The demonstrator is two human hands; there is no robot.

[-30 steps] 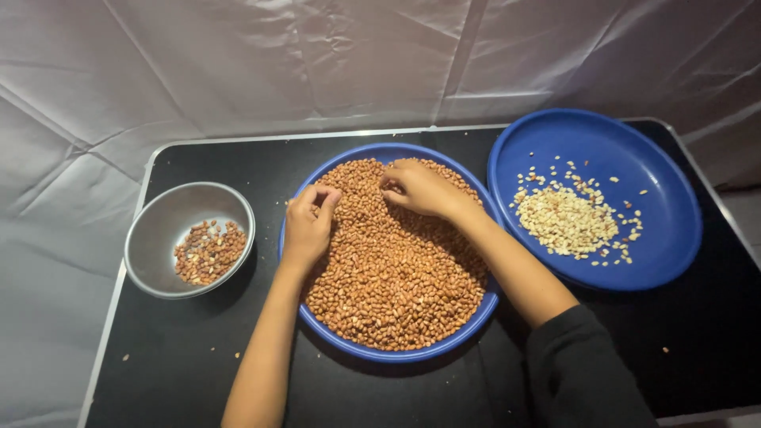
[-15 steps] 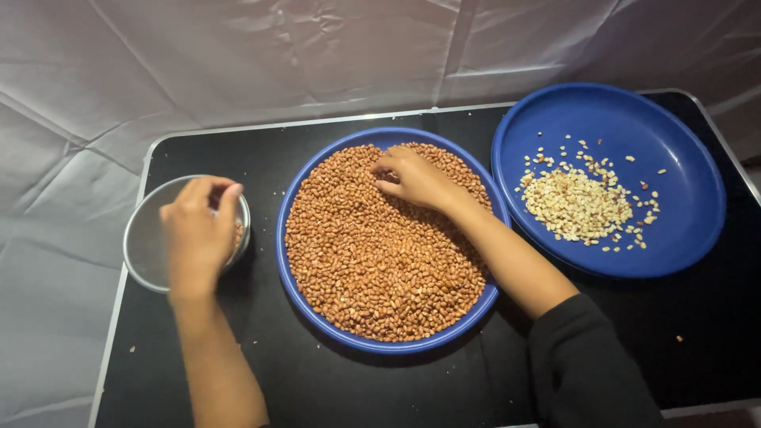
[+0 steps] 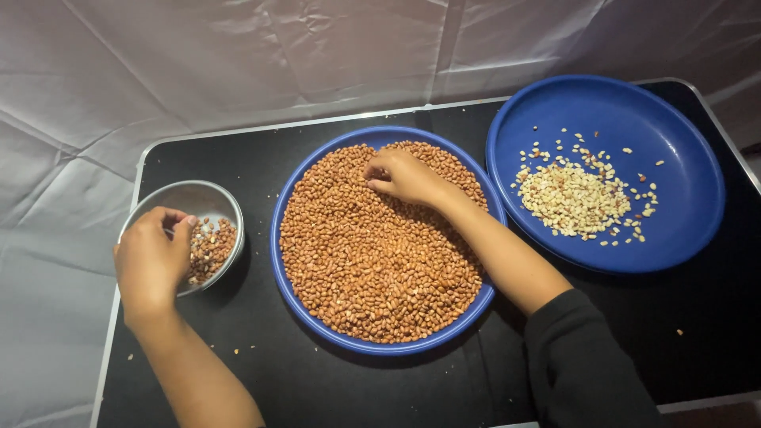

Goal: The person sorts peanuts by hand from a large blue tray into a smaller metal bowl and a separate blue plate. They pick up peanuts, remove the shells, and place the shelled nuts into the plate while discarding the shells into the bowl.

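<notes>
A blue plate (image 3: 295, 204) in the middle of the black table is heaped with red-brown peanuts (image 3: 372, 261). My right hand (image 3: 403, 176) rests on the far part of the heap, fingertips pinched among the nuts. My left hand (image 3: 152, 261) hovers over the near side of a small metal bowl (image 3: 184, 200) at the left, fingers curled and turned down into it. The bowl holds a small pile of mixed brown and pale nuts (image 3: 212, 246). Whether either hand holds a nut is hidden.
A second blue plate (image 3: 682, 182) at the right holds a pile of pale skinned peanuts (image 3: 572, 198) with loose ones scattered around. The black table (image 3: 317, 388) has a metal rim and a few stray bits. Pale crumpled sheeting (image 3: 158, 71) surrounds it.
My left hand left the peanut plate and moved left to the metal bowl, then sank toward its near side. My right hand stayed on the far part of the heap.
</notes>
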